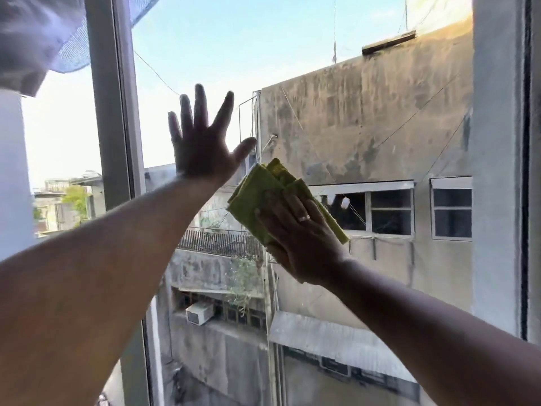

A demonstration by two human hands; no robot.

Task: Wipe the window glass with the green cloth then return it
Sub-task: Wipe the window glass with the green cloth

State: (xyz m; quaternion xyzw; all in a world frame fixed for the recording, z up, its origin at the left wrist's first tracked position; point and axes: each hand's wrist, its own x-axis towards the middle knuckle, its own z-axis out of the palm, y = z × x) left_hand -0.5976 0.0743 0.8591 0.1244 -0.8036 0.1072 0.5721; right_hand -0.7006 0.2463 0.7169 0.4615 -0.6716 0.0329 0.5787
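The window glass (336,68) fills the middle of the view, with sky and a stained concrete building behind it. My right hand (301,238) lies flat on the folded green cloth (257,194) and presses it against the pane at mid-height. The cloth sticks out above and to the left of my fingers. My left hand (202,145) is raised flat with fingers spread wide, up and to the left of the cloth, close to or on the pane, and holds nothing.
A grey vertical window frame (114,112) stands left of my left hand. Another frame post and wall (497,171) close off the right side. A pale curtain and mesh (44,33) hang at the top left.
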